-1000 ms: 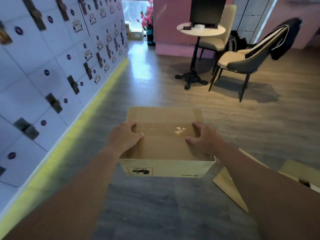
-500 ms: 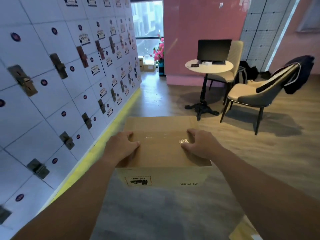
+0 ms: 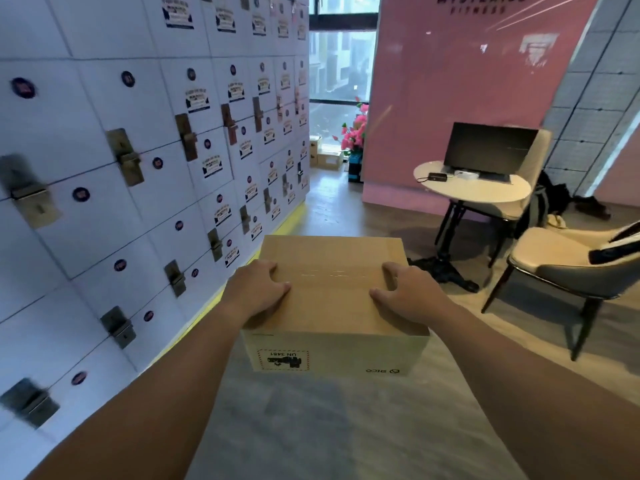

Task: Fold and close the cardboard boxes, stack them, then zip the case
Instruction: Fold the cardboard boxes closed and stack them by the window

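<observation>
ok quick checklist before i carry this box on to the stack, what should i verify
1. Top flaps closed flat on the cardboard box: ok, tape strip runs across the seam.
2. Left hand gripping the box's left edge: ok, fingers curled over the top.
3. Right hand gripping the right edge: ok, mirrored hold.
4. Box level: ok, top looks even.
5. Path ahead: ok along the lockers; round table and chair stand to the right.
6. Stack to set it on: cannot tell, none in view.

"UN 3481" label [image 3: 283,360] and "PICO" on cardboard box [image 3: 332,299], "MYSTERISE FITNESS" on pink wall [image 3: 450,81]
</observation>
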`<state>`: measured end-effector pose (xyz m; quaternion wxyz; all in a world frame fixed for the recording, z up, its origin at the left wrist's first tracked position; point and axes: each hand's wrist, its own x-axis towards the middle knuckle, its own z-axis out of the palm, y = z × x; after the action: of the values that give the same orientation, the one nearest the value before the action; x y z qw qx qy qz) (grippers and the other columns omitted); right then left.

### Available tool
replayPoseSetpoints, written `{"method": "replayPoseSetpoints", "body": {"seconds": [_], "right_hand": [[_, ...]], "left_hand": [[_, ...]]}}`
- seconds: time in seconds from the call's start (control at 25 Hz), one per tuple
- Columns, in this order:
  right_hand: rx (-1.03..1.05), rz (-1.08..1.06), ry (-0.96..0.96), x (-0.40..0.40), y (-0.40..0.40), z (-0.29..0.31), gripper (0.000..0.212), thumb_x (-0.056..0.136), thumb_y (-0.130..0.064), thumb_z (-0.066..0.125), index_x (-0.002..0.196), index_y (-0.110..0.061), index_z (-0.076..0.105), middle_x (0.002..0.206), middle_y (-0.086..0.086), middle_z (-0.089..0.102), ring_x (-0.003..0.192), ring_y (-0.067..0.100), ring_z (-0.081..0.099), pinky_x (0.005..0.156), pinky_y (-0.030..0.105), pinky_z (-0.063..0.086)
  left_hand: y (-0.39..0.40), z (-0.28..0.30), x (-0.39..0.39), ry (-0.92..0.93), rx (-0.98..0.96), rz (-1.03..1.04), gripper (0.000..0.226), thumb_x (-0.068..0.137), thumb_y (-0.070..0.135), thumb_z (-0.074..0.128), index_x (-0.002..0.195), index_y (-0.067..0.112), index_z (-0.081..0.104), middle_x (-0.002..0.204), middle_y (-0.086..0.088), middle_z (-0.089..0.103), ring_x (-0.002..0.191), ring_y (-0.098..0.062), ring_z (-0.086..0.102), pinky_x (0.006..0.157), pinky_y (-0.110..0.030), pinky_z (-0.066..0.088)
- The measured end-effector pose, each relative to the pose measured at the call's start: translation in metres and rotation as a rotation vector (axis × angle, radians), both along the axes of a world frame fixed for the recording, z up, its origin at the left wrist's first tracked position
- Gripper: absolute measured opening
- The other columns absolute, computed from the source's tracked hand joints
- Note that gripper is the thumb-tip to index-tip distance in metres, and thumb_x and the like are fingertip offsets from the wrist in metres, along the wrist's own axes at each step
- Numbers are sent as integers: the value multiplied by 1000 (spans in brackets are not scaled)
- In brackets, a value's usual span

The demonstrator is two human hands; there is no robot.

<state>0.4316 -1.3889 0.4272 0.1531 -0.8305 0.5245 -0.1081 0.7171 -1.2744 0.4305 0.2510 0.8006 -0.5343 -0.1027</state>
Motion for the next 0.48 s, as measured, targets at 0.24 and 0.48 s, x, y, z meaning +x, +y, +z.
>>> {"method": "replayPoseSetpoints", "body": {"seconds": [0.24,0.48], "right_hand": [[14,-76,-33,69,-152,12,77,81,-69,59,147,-31,43,128,9,59,110,26,58,79,34,43],[46,-116,-55,121,-317,-4,79,82,-69,58,150,-31,41,130,8,59,108,26,59,83,37,49]], "left_hand": [[-169,21,76,-18,15,-77,60,84,53,64,138,27,55,123,2,65,99,-17,60,80,-31,46],[-342,9,129,-22,52,-106,47,86,50,63,125,25,61,100,10,62,78,-5,51,61,-23,35]]}}
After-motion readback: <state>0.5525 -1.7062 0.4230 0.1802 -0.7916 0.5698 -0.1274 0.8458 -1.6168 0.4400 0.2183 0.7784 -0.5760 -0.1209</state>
